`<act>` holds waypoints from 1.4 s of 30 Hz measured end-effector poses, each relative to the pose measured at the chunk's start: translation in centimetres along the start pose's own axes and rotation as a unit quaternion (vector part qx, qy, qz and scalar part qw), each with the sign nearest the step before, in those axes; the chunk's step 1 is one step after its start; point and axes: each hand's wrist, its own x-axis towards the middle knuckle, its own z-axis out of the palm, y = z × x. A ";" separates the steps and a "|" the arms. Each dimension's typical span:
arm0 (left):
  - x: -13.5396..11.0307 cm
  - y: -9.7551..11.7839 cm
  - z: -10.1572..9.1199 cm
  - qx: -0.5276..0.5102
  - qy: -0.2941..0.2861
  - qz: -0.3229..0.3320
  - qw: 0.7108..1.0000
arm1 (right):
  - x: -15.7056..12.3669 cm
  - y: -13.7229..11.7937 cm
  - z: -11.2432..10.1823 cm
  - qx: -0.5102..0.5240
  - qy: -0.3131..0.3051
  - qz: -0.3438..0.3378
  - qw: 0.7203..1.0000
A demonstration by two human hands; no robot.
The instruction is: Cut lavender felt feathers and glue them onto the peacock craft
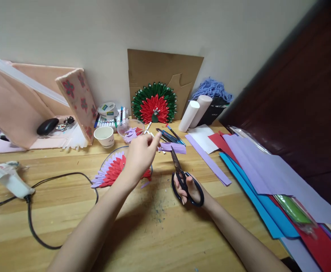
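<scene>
My left hand (pixel 139 154) is closed in a pinch on a short folded strip of purple paper (pixel 175 148), which sticks out to the right of its fingertips. My right hand (pixel 193 187) has its fingers through the handles of black scissors (pixel 176 162). The blades point up and away, with their tips at the strip's near edge; whether they are cutting into it I cannot tell. Partly hidden behind my left arm lies a fan of red and purple paper petals (pixel 112 169) on a round clear disc.
A finished-looking green and red paper peacock (pixel 154 104) leans on cardboard (pixel 165 64). A paper cup (pixel 104 136), a bowl of scraps (pixel 130 130) and pens (pixel 169 136) stand behind my hands. The glue gun (pixel 9 179) and its cord lie left; paper sheets (pixel 256 166) cover the right.
</scene>
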 end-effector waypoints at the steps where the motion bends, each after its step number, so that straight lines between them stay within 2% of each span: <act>1: -0.2 0.2 0.2 -0.013 -0.043 -0.010 0.999 | 0.0 0.0 0.1 -0.005 0.016 -0.009 1.000; 3: -0.5 0.2 0.7 -0.056 -0.102 -0.023 0.993 | -0.1 -0.2 0.3 -0.014 0.041 -0.021 0.999; 6: -0.5 -0.2 1.9 -0.141 -0.137 -0.049 0.979 | -0.2 -0.5 0.7 -0.023 0.058 -0.027 0.998; 10: -0.2 -0.4 2.8 -0.247 -0.138 -0.098 0.954 | -0.2 -0.4 0.9 -0.025 0.057 -0.028 0.998; 14: 0.0 -0.5 3.3 -0.306 -0.122 -0.098 0.939 | -0.1 -0.3 1.0 -0.009 0.038 -0.028 0.999; 20: 0.0 -0.7 3.6 -0.288 -0.167 -0.095 0.938 | -0.1 -0.3 1.1 0.037 -0.001 -0.026 0.999; 26: -0.2 -0.9 3.9 -0.255 -0.199 -0.088 0.942 | -0.1 -0.5 1.1 0.030 0.007 -0.023 0.999; 30: -0.1 -1.0 3.9 -0.245 -0.205 -0.083 0.944 | -0.1 -0.9 1.3 0.042 0.008 -0.011 0.999; 42: 0.1 -0.2 2.5 -0.224 -0.195 -0.065 0.953 | -0.4 -0.3 0.6 -0.024 0.032 -0.032 0.999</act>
